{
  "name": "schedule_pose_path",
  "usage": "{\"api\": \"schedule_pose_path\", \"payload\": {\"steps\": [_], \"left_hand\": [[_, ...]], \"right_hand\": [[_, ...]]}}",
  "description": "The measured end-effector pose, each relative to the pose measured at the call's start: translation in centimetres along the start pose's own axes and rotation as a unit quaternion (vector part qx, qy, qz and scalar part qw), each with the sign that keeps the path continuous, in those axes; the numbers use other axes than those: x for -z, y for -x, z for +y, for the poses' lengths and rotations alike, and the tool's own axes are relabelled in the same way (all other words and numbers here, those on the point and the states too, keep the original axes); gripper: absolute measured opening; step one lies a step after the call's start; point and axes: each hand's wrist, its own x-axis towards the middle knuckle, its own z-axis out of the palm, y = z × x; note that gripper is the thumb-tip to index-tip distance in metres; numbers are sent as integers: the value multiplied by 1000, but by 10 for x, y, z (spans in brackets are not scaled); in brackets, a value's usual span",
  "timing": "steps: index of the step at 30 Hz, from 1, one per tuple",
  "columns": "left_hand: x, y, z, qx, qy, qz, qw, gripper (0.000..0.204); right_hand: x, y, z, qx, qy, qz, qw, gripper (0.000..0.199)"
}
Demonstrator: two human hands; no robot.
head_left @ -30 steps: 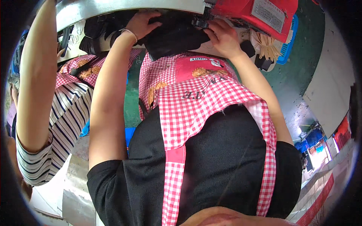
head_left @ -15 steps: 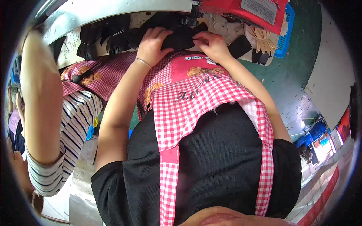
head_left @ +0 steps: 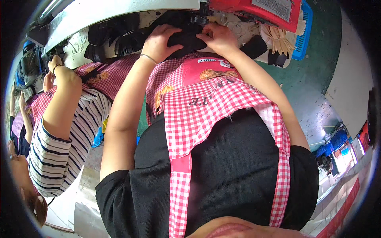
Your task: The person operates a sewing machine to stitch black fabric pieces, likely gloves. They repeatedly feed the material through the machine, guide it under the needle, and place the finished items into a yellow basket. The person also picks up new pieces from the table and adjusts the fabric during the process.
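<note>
A piece of black cloth (head_left: 185, 41) lies bunched between my two hands, beneath a dark metal machine part (head_left: 199, 19). My left hand (head_left: 160, 40) rests on its left side, with thumb and index finger spread apart and cloth showing between them. At the cloth's right edge, my right hand (head_left: 219, 38) pinches with thumb and fingers closed together; the very tips are partly hidden against the dark fabric. A red machine body (head_left: 260, 14) stands just beyond the right hand.
Stacks of black pieces (head_left: 95, 43) lie left of my hands. On the right are a black piece (head_left: 254, 47), a bundle of cream strips (head_left: 279, 39) and a blue basket (head_left: 303, 33). A pale curved machine edge (head_left: 119, 12) spans the top. A co-worker in a striped shirt (head_left: 55, 158) sits close on my left.
My right hand has shifted slightly left and up, near the metal part. My left hand has moved slightly up. The co-worker's raised arm has come down toward the table.
</note>
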Motion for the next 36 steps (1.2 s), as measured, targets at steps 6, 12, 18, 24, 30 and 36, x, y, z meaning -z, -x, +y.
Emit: {"api": "schedule_pose_path", "payload": {"steps": [6, 12, 18, 24, 30, 36], "left_hand": [[-7, 11, 3, 21, -34, 16, 999, 44], [-3, 7, 2, 3, -69, 19, 997, 35], [-15, 6, -27, 111, 83, 53, 989, 32], [29, 19, -48, 248, 470, 43, 846, 30], [60, 27, -71, 268, 175, 39, 947, 34], [20, 7, -80, 239, 15, 71, 968, 44]], "right_hand": [[-3, -4, 14, -8, -15, -31, 999, 31], [-9, -11, 4, 19, 27, -16, 999, 31], [-3, -17, -2, 52, 28, 31, 998, 33], [-9, -17, 8, 188, 64, 93, 976, 30], [-30, -36, 5, 191, 88, 106, 972, 28], [-20, -40, -14, 212, 101, 115, 965, 26]]}}
